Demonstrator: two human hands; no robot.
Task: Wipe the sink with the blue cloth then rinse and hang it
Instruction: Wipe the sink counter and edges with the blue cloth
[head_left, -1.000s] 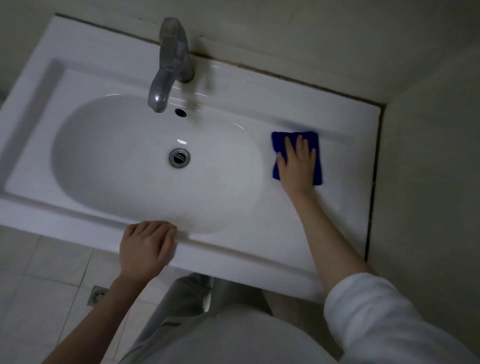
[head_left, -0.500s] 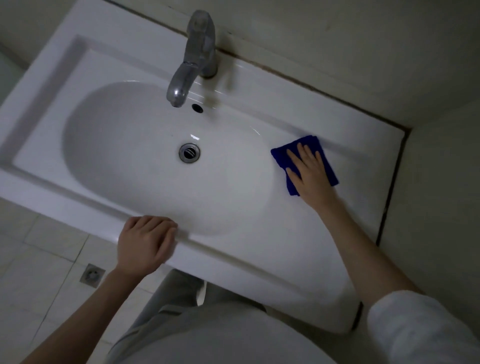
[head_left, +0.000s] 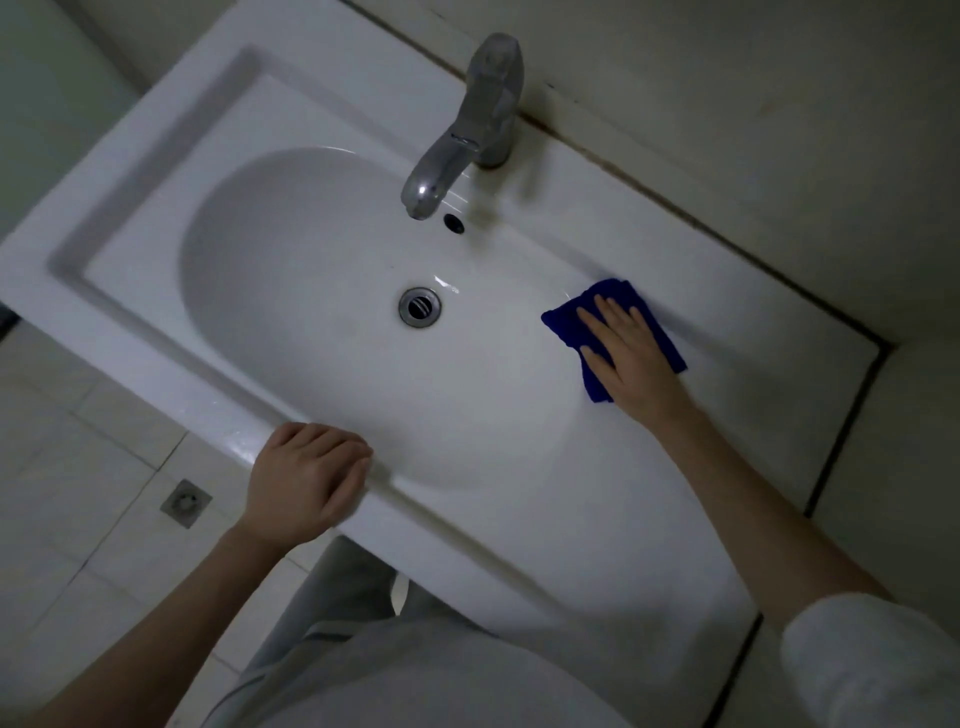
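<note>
The sink (head_left: 291, 270) is sitting in a dim corner; the blue cloth (head_left: 565, 323) is lying under my flat, maybe pressing, right hand (head_left: 631, 353).
</note>
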